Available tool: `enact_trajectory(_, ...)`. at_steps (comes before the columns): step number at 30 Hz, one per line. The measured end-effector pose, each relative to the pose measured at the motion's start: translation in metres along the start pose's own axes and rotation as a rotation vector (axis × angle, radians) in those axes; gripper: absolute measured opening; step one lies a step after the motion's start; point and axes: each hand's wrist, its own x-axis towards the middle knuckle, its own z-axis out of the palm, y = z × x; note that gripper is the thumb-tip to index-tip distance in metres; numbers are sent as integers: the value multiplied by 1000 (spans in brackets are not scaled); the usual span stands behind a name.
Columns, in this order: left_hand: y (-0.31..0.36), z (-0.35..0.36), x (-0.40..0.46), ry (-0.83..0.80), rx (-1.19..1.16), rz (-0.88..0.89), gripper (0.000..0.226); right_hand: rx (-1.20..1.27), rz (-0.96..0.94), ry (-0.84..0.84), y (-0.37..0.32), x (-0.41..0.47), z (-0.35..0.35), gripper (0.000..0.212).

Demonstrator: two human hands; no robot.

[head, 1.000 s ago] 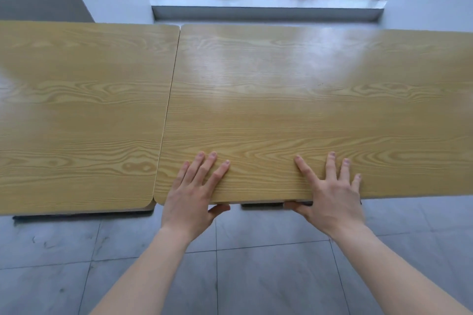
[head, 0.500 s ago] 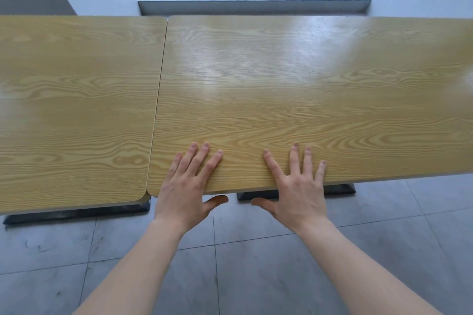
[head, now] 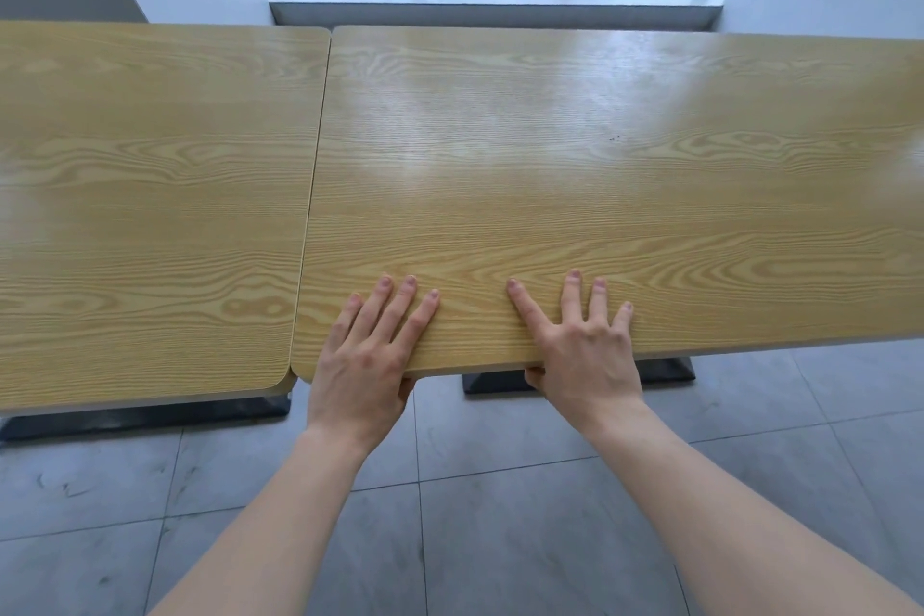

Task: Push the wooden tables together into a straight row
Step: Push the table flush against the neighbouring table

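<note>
Two light wooden tables stand side by side, their tops touching along a thin seam. The left table (head: 150, 215) reaches slightly nearer to me at its front edge than the right table (head: 625, 175). My left hand (head: 367, 355) grips the right table's front edge close to the seam, fingers flat on top and thumb tucked under. My right hand (head: 582, 345) holds the same edge a little further right in the same way.
Dark metal bases (head: 665, 370) sit on grey floor tiles (head: 475, 515) under the tables. Behind the tables are a window sill (head: 495, 10), a window and white walls on both sides.
My right hand has slid left along the front edge, closer to my left hand. Both thumbs have tucked in tighter under the tabletop.
</note>
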Motion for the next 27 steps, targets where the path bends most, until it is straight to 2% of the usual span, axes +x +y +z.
enact_trajectory(6, 4, -3, -5, 23, -7, 14, 93, -4, 2, -43, -4, -3, -9, 105)
enact_trajectory(12, 3, 0, -9, 56, -37, 16, 97, -14, -9, -47, -7, -9, -7, 91)
enact_trajectory(18, -2, 5, -4, -7, -53, -4, 98, 32, 31, 103, -10, -13, 1, 84)
enact_trajectory(20, 2, 2, -4, -44, -75, -40, 98, 99, 46, 95, -11, -16, 0, 85)
enact_trajectory(24, 3, -4, -3, -135, -102, -43, 106, 198, 48, 32, -12, -19, -3, 102)
enact_trajectory(27, 5, -11, -3, -111, -147, -63, 90, 280, 64, 61, -9, -20, -8, 97)
